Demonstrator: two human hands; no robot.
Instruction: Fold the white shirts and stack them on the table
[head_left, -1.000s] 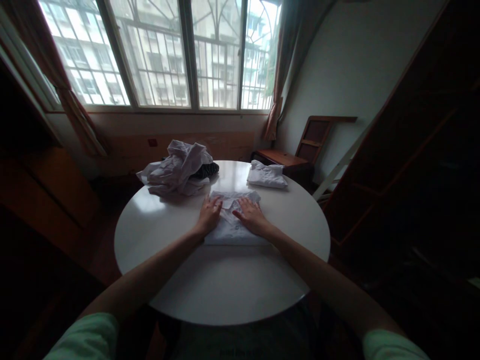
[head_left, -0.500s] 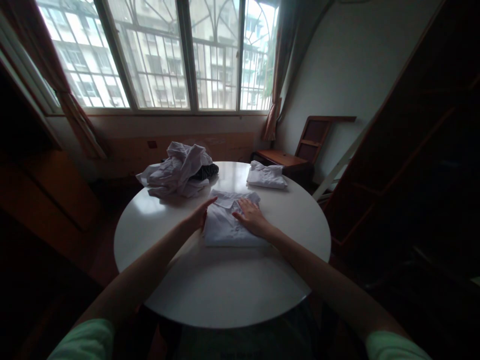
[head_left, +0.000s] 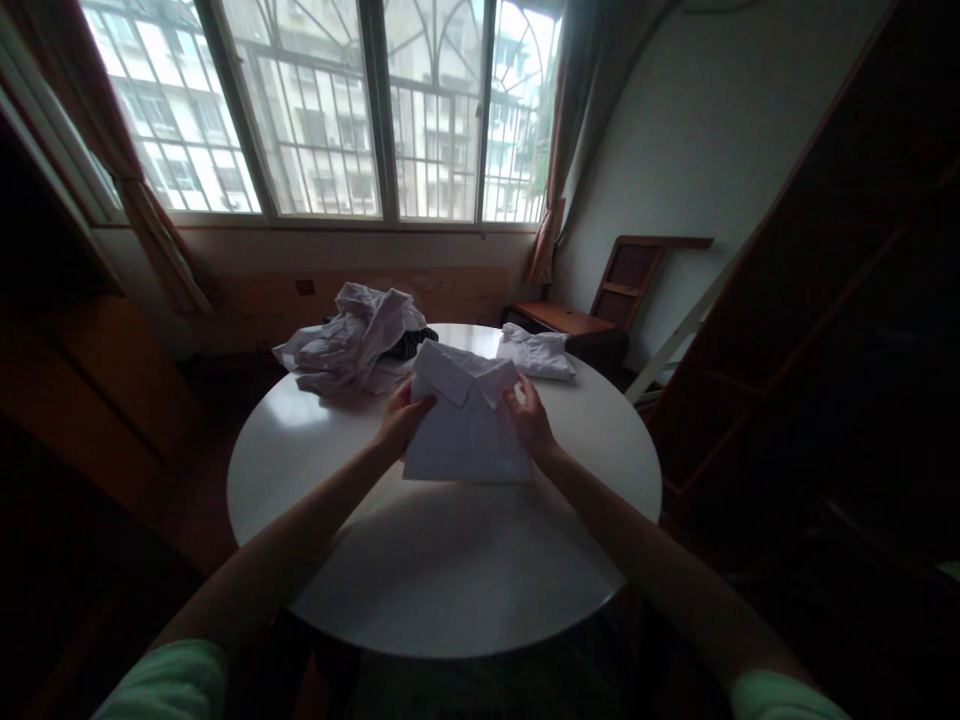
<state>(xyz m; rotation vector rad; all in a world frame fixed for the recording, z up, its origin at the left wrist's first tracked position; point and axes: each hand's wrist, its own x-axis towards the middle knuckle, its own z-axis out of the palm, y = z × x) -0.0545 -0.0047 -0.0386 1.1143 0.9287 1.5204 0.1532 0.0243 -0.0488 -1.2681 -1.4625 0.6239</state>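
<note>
Folded white shirt held tilted, collar end raised toward the far side, near edge low over the centre of the round white worktop. Left hand grips its left edge, fingers curled around the fabric; right hand grips the right edge likewise. Far left on the worktop lies a crumpled heap of pale clothes; far right, a second folded garment, well apart from the hands.

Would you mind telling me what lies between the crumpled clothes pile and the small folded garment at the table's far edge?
In the head view, the folded white shirt's raised collar, held by both hands, sits between them.
</note>
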